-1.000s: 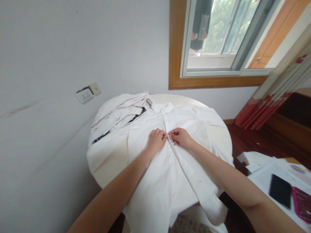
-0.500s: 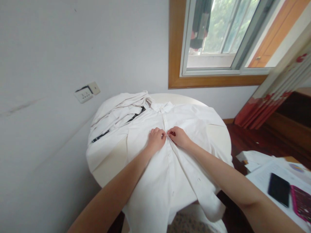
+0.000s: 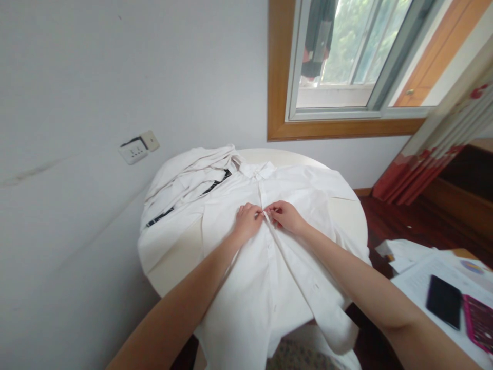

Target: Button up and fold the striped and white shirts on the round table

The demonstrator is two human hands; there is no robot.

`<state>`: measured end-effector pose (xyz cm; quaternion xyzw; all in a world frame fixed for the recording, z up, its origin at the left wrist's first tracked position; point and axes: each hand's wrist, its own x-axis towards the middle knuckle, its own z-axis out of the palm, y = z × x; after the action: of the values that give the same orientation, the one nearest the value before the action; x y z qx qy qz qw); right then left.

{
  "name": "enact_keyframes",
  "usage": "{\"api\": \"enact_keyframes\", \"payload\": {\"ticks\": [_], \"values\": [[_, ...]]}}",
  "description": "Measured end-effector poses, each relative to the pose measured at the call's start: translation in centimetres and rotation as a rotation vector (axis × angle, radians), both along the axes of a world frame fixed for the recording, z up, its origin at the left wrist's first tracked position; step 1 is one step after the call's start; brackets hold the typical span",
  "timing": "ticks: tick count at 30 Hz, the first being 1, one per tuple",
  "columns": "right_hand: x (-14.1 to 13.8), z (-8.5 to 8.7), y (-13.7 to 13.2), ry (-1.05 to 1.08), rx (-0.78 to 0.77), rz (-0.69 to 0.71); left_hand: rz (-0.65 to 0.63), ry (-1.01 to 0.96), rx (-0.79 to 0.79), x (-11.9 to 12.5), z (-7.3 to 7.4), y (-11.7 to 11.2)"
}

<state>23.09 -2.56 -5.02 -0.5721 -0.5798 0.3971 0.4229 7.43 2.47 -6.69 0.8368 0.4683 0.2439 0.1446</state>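
A white button-up shirt [image 3: 246,272] lies spread on a round cream table [image 3: 181,254], its collar towards the wall and its lower part hanging over the near edge. The front is joined from the collar down to about my hands; below them the two edges lie apart. My left hand [image 3: 248,220] pinches the front edge from the left. Facing it, my right hand [image 3: 285,216] pinches the other edge, fingertips almost touching those of the left. Any button between the fingertips is too small to make out.
Crumpled white clothes [image 3: 185,174] with a black patterned strip lie at the table's back left. To the right, a black phone [image 3: 443,302] and a pink-edged phone [image 3: 479,321] rest on papers [image 3: 414,272]. A wall with a socket [image 3: 133,150] and a window stand behind.
Both hands stay at the same spot on the shirt front. The fingers of my right hand have shifted slightly, and the edge between the fingertips has turned a little.
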Motion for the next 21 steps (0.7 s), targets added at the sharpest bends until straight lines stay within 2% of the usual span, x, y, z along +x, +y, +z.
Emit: {"api": "enact_keyframes", "payload": {"ticks": [4, 10, 15, 21], "values": [[0.13, 0.27, -0.11, 0.075, -0.006, -0.041, -0.019, -0.059, -0.016, -0.15, 0.25, 0.2], [0.59, -0.13, 0.16, -0.062, 0.037, -0.026, -0.073, -0.094, -0.018, -0.26, 0.4, 0.48], [0.62, -0.6, 0.31, -0.017, 0.059, 0.004, -0.071, -0.07, -0.017, -0.22, 0.06, 0.59], [-0.11, -0.03, 0.06, -0.065, 0.067, -0.004, -0.051, -0.023, -0.022, -0.2, -0.42, 0.63]]}}
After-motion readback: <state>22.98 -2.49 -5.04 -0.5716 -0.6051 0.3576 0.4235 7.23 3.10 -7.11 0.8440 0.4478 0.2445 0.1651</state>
